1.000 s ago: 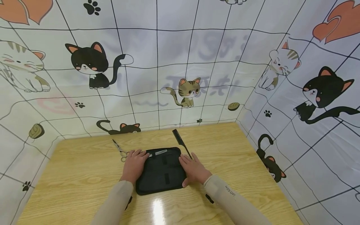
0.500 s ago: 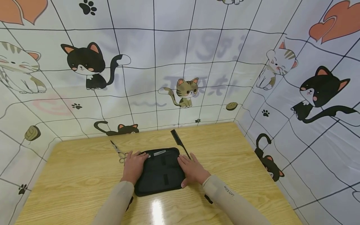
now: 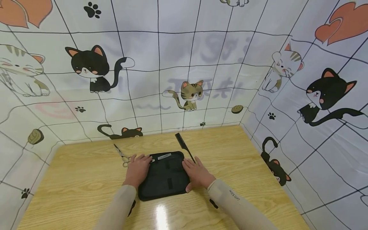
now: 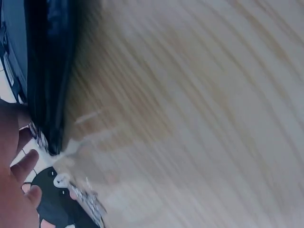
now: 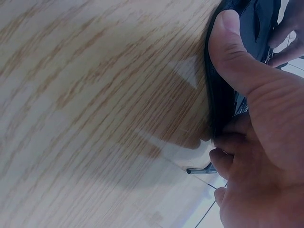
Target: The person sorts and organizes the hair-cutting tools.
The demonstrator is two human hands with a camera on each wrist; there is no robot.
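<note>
A flat black zip case lies unfolded on the wooden table, with dark straps and a slim silvery tool at its far edge. My left hand rests on the case's left side, its fingers over the far left corner. On the opposite side my right hand touches the right edge. The right wrist view shows that thumb laid along the black rim. Silver scissors lie just beyond the left hand, handles partly behind its fingers. A black tail comb points its thin handle toward the right fingers.
The pale wood table ends at a white cloth wall printed with cats and grid lines, which also closes in the right side. Small black pieces show beside both forearms.
Both hands stay at the sides of the case, and the scissors and comb have not moved. Only the head view shifts slightly.
</note>
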